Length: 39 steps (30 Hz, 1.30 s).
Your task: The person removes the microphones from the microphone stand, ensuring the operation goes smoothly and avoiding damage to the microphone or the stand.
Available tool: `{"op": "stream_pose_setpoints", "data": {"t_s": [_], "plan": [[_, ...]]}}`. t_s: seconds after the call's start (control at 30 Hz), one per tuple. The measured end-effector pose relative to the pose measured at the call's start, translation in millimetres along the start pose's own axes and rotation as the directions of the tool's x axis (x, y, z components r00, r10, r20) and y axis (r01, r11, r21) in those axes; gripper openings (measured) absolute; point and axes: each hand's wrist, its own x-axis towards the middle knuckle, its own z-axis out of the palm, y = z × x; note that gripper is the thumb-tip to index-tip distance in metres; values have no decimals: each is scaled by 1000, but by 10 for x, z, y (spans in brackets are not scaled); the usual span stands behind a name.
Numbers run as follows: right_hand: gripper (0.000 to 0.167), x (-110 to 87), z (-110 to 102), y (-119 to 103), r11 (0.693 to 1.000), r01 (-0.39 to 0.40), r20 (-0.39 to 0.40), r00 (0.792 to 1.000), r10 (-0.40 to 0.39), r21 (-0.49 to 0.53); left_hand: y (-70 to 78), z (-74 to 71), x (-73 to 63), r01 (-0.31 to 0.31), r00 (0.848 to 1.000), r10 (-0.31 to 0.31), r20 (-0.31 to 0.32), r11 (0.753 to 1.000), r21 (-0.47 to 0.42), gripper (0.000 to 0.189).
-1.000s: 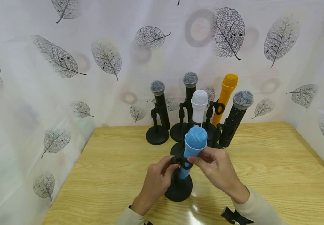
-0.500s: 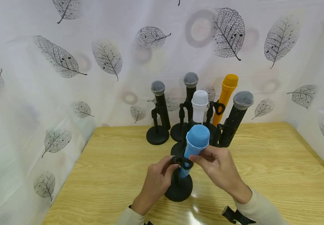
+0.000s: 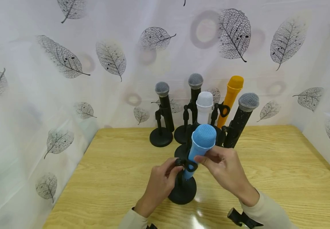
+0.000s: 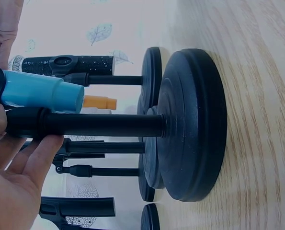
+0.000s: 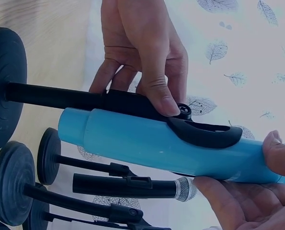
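A light blue microphone (image 3: 203, 137) leans up and to the right in the ring-shaped clip (image 5: 207, 137) of a black desk stand (image 3: 182, 193). Thumb and fingers of my right hand (image 3: 228, 169) hold the microphone's body just below its mesh head. My left hand (image 3: 160, 184) grips the top of the stand's pole by the clip joint, thumb on one side and fingers on the other. In the left wrist view, the microphone's lower end (image 4: 68, 95) sticks out below the clip beside the pole (image 4: 104, 125). The round base rests on the table.
Behind the blue one stand a white microphone (image 3: 204, 106), an orange one (image 3: 232, 95), a black speckled one (image 3: 240, 119) and black ones with silver heads, such as the one at left (image 3: 165, 105), all on black stands. A leaf-print curtain (image 3: 119, 95) encloses the wooden table (image 3: 119, 178).
The blue microphone has slid a little upward and to the right through the clip, with my right hand moving along. My left hand keeps its grip on the stand in nearly the same place.
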Motion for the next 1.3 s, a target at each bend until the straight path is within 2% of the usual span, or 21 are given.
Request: {"op": "stream_pose_setpoints", "data": {"t_s": [0.4, 0.53, 0.73, 1.0, 1.3], "plan": [[21, 41, -56, -50, 1000, -15, -12, 1000, 15, -10, 1, -3, 34, -21, 1000, 21, -1, 1000, 1, 14], [21, 49, -81, -76, 999, -35, -11, 999, 35, -13, 6, -2, 25, -5, 1000, 5, 1, 1000, 5, 13], [24, 69, -132, -119, 999, -23, -29, 999, 22, -38, 12, 0, 12, 7, 1000, -7, 0, 1000, 4, 14], [29, 86, -185, -176, 999, -1, -40, 999, -1, -46, -5, -2, 10, -20, 1000, 20, -6, 1000, 16, 14], [25, 92, -226, -199, 998, 0, -67, 998, -4, -57, -15, 9, 3, -50, 999, 50, -17, 999, 10, 12]]}}
